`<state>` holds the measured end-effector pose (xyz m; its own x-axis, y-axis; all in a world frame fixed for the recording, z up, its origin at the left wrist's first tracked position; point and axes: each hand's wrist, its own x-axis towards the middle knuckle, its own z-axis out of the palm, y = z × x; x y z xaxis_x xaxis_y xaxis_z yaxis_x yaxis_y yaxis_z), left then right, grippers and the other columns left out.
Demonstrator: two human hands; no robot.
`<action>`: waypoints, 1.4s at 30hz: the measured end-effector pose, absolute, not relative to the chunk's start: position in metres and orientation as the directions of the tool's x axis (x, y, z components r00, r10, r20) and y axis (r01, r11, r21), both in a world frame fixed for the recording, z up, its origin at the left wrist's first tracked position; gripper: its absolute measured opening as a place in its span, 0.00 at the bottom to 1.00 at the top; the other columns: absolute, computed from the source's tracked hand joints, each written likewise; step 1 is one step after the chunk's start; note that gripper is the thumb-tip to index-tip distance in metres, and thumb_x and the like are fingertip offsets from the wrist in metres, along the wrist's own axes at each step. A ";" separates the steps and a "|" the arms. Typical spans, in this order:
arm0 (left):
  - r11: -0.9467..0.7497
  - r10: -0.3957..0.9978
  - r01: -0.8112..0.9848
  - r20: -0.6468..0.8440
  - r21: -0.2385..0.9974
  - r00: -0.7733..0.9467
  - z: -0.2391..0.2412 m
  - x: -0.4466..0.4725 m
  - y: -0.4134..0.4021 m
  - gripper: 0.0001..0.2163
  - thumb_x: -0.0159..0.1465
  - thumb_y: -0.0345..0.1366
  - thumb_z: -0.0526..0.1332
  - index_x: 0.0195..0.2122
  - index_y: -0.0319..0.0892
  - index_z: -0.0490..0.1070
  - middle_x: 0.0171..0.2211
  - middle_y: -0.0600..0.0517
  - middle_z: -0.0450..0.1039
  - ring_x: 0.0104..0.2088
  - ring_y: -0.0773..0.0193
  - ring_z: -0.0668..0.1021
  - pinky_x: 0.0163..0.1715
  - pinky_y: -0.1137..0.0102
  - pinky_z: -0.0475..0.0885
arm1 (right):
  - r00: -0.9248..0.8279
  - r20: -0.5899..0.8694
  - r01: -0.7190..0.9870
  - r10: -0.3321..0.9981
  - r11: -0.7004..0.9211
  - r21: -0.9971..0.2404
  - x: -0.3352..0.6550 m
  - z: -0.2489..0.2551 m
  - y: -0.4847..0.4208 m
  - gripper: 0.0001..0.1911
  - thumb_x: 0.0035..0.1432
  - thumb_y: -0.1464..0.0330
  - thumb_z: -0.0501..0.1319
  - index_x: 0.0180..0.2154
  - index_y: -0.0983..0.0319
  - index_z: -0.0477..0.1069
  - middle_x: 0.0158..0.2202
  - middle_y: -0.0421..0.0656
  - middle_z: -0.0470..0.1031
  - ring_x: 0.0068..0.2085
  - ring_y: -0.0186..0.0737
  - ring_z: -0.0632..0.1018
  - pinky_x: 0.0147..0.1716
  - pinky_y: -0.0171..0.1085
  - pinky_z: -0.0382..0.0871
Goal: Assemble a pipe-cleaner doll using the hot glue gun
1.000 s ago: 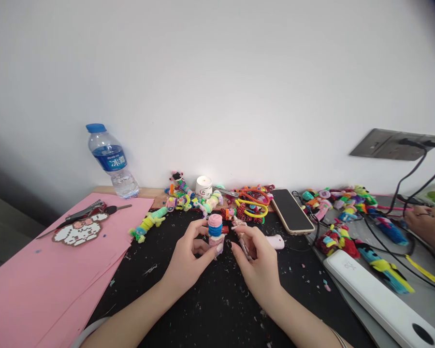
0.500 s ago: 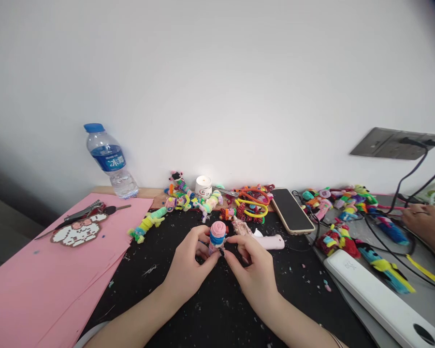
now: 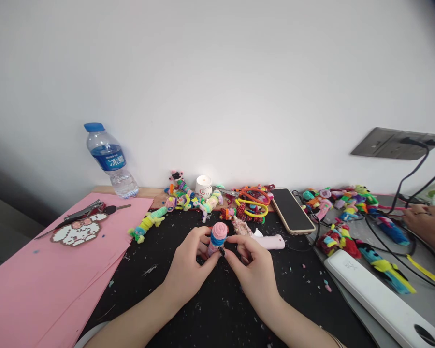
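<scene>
Between my two hands, a small figure of coiled pink and blue pipe cleaner (image 3: 218,233) stands upright over the black mat (image 3: 203,309). My left hand (image 3: 188,263) holds it from the left with thumb and fingers. On the other side, my right hand (image 3: 255,270) has thumb and index finger closed at its lower right. A small dark spot shows at the figure's base by the thumb tips; I cannot make out what it is. Just behind my right hand lies a pink-handled tool (image 3: 270,241), partly hidden.
Pipe-cleaner pieces (image 3: 148,224), a white paper cup (image 3: 203,187), orange- and yellow-handled scissors (image 3: 253,208) and a phone (image 3: 293,211) line the back. Pink sheets (image 3: 58,280) and a bottle (image 3: 110,162) are left. Right are cables, a white device (image 3: 380,299) and another person's hand (image 3: 426,222).
The figure has tilted very slightly to the right between my fingers. Both hands stay almost where they were. The other person's hand at the right has shifted a little.
</scene>
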<state>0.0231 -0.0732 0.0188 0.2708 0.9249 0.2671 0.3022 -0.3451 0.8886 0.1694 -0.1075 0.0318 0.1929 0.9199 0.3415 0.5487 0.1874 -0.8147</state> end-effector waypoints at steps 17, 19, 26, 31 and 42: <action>-0.479 0.869 0.350 0.376 0.805 0.322 0.013 0.021 -0.073 0.14 0.58 0.30 0.58 0.45 0.46 0.61 0.32 0.56 0.65 0.28 0.69 0.74 0.30 0.73 0.71 | 0.225 0.050 0.221 0.973 -0.001 -0.975 0.166 0.037 -0.106 0.08 0.47 0.68 0.61 0.32 0.65 0.71 0.19 0.32 0.49 0.22 0.31 0.55 0.22 0.32 0.50; -0.496 0.860 0.355 0.392 0.793 0.326 0.012 0.021 -0.072 0.14 0.58 0.30 0.58 0.45 0.46 0.61 0.32 0.56 0.64 0.27 0.70 0.74 0.29 0.73 0.71 | 0.226 0.051 0.230 0.973 -0.002 -0.973 0.166 0.039 -0.106 0.08 0.47 0.68 0.61 0.32 0.64 0.71 0.19 0.32 0.49 0.22 0.31 0.55 0.22 0.32 0.50; -0.521 0.848 0.383 0.414 0.762 0.329 0.010 0.021 -0.071 0.14 0.58 0.30 0.57 0.45 0.46 0.62 0.33 0.55 0.65 0.27 0.69 0.73 0.29 0.72 0.70 | 0.241 0.072 0.245 0.968 0.011 -0.969 0.164 0.040 -0.107 0.06 0.47 0.70 0.60 0.30 0.64 0.72 0.18 0.32 0.49 0.22 0.31 0.55 0.21 0.32 0.51; -0.522 0.848 0.415 0.403 0.745 0.344 0.010 0.020 -0.072 0.13 0.59 0.31 0.56 0.45 0.47 0.62 0.34 0.54 0.65 0.27 0.68 0.73 0.30 0.71 0.70 | 0.234 0.087 0.241 0.968 0.029 -0.970 0.163 0.039 -0.108 0.06 0.47 0.70 0.60 0.31 0.64 0.72 0.19 0.32 0.49 0.21 0.31 0.55 0.20 0.32 0.50; -0.368 0.913 0.286 0.284 0.885 0.294 0.018 0.024 -0.071 0.14 0.58 0.30 0.58 0.45 0.46 0.62 0.31 0.56 0.65 0.27 0.69 0.74 0.27 0.73 0.70 | 0.224 0.107 0.248 0.969 0.049 -0.967 0.164 0.036 -0.106 0.07 0.49 0.69 0.59 0.32 0.63 0.72 0.19 0.32 0.49 0.21 0.31 0.55 0.20 0.31 0.51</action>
<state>0.0244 -0.0709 0.0176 0.2943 0.9125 0.2840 0.2855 -0.3675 0.8851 0.1638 -0.1064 0.0356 0.2242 0.9687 0.1066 0.2482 0.0490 -0.9675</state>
